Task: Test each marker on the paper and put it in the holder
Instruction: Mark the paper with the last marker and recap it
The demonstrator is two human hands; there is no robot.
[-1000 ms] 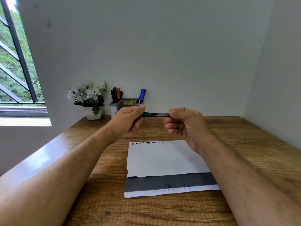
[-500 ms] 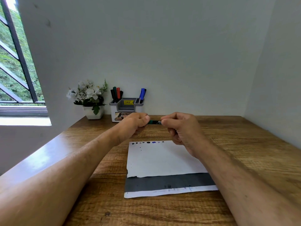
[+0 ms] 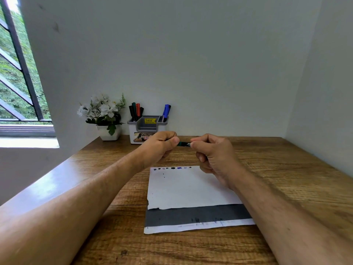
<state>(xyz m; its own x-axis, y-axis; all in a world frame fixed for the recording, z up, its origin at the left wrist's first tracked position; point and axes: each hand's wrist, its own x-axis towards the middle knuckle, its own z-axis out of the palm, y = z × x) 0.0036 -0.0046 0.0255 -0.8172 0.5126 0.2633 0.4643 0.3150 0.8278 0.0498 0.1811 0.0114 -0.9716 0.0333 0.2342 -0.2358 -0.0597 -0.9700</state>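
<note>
Both hands, left hand (image 3: 162, 143) and right hand (image 3: 214, 152), grip one green marker (image 3: 183, 144). The holder (image 3: 148, 131) at the desk's back edge has a yellow price sticker (image 3: 150, 120), too small to read.

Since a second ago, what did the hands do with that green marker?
The left hand and right hand came closer together and sank a little toward the table, so less of the marker shows between them; it looks like the cap going back on. Both hands kept gripping it. The paper, holder and flowers stayed put.
</note>
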